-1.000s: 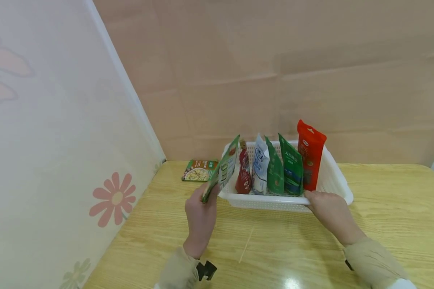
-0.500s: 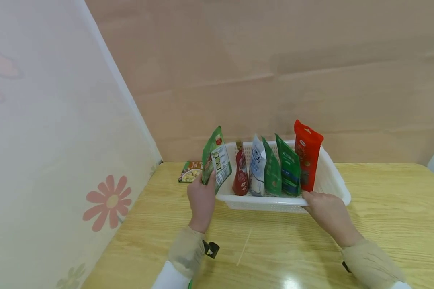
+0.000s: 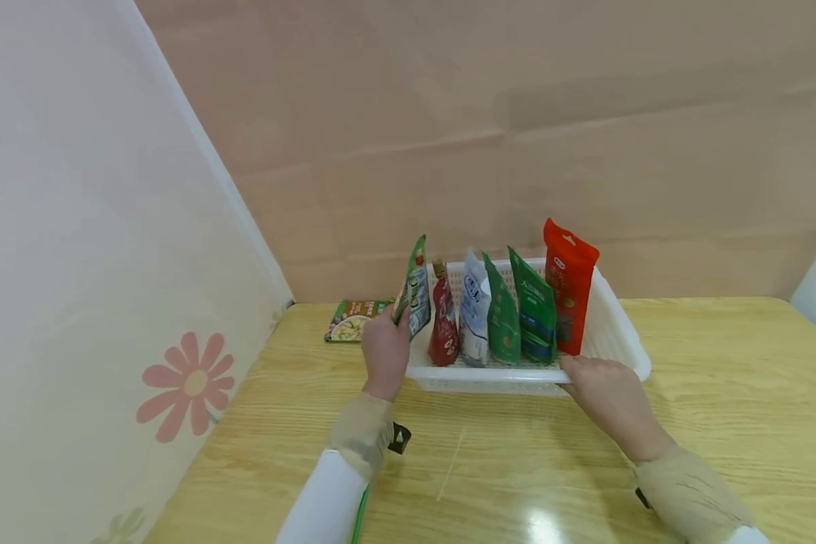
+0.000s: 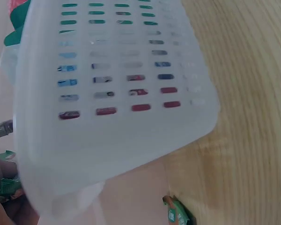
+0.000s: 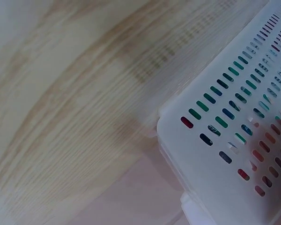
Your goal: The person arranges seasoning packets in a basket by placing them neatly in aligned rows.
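My left hand point(image 3: 384, 353) grips a green food pouch point(image 3: 418, 298) by its near edge, standing it nearly edge-on at the left end of a white plastic basket point(image 3: 496, 375). In the left wrist view, fingers point(image 4: 0, 171) show beyond the basket wall. My right hand point(image 3: 608, 397) holds the basket's front rim near its right corner. Inside, from left to right, stand a red bottle-shaped pack point(image 3: 443, 325), a white-and-blue pouch point(image 3: 475, 310), a green pouch point(image 3: 502, 317), another green pouch point(image 3: 533, 310) and a tall red bag point(image 3: 571, 287).
A flat green-and-brown food packet point(image 3: 353, 321) lies on the wooden table point(image 3: 503, 468), left of the basket. A flower-print wall point(image 3: 95, 264) borders the table on the left. Behind it rises a beige-pink backdrop point(image 3: 415, 113).
My left hand has turned the green pouch from broadside to nearly edge-on and brought it in beside the red bottle-shaped pack. The right hand keeps its hold on the rim.
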A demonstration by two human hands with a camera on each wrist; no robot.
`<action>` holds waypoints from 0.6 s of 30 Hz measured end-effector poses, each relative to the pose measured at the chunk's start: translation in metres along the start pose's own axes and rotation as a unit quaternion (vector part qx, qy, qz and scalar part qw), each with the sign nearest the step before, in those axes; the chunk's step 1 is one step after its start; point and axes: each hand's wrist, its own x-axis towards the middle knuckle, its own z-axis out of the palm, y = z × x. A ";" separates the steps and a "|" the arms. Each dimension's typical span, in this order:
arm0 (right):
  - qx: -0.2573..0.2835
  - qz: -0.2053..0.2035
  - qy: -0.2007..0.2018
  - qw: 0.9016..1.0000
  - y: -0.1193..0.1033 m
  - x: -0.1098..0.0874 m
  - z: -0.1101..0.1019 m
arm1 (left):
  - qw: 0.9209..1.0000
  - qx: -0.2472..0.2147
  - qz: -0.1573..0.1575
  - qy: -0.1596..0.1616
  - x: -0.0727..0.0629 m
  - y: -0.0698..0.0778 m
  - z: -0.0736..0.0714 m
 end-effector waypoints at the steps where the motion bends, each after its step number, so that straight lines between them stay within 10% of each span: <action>1: 0.001 0.000 0.001 1.000 0.000 0.000 0.000 | 1.000 0.002 0.002 -0.002 0.000 0.000 0.003; 9: 0.002 -0.001 0.002 1.000 -0.002 0.002 -0.001 | 0.999 -0.006 0.008 -0.052 0.001 -0.001 0.013; 18: 0.004 -0.008 0.011 1.000 0.000 0.002 0.000 | 0.982 -0.006 0.009 -0.188 0.006 -0.001 0.021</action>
